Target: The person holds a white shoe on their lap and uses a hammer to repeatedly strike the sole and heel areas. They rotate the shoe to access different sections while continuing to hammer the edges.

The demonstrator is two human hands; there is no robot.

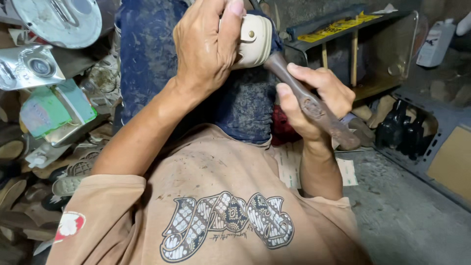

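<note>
The left hand (206, 46) is closed over a cream-coloured shoe piece with a small metal stud (252, 41), pressing it onto the blue-trousered knee (147, 54) at about 12 o'clock in the view. The right hand (314, 100) is wrapped tight round a worn wooden-handled tool (314, 105), whose long axis runs from 11 o'clock to 5 o'clock. Its upper end meets the cream piece just beside the left fingers (230, 24); both hands sit close together.
</note>
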